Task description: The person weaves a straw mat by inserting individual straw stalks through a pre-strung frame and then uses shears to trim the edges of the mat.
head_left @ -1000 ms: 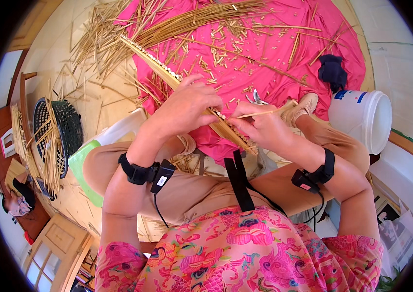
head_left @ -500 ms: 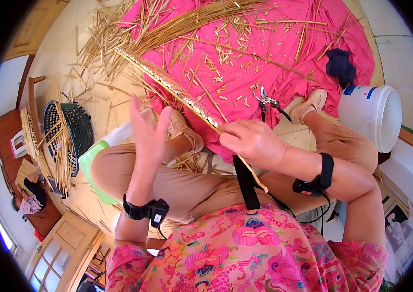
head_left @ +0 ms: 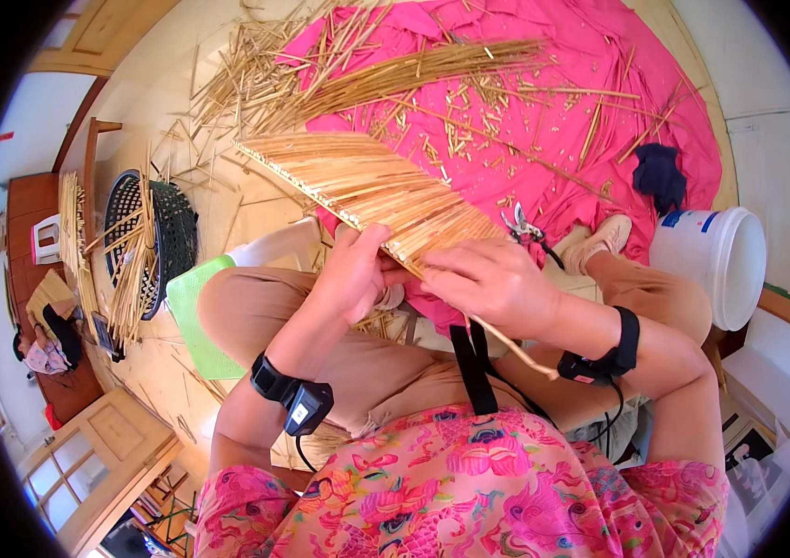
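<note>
A flat panel of tightly bound tan reeds [head_left: 367, 177] is held slanting across my lap, its pale row of cut ends along the near edge. My left hand [head_left: 358, 274] grips that edge with thumb on top and fingers curled beneath. My right hand [head_left: 483, 279] is closed on the panel's right end, and a loose thin stalk [head_left: 520, 349] sticks out below it toward my right thigh; whether the fingers pinch the stalk too is unclear. Pruning shears [head_left: 525, 228] lie just beyond my right hand, near my foot.
A pink cloth [head_left: 599, 112] holds scattered stalks and a long reed bundle [head_left: 413, 70]. A dark cloth [head_left: 657, 177] and white bucket [head_left: 692, 270] are at right. At left are a dark basket [head_left: 176, 223], a green board [head_left: 190, 316] and a wooden door [head_left: 116, 437].
The panel has turned from nearly edge-on to showing its broad reed face. My left hand came away open half a second ago and now grips the near edge again.
</note>
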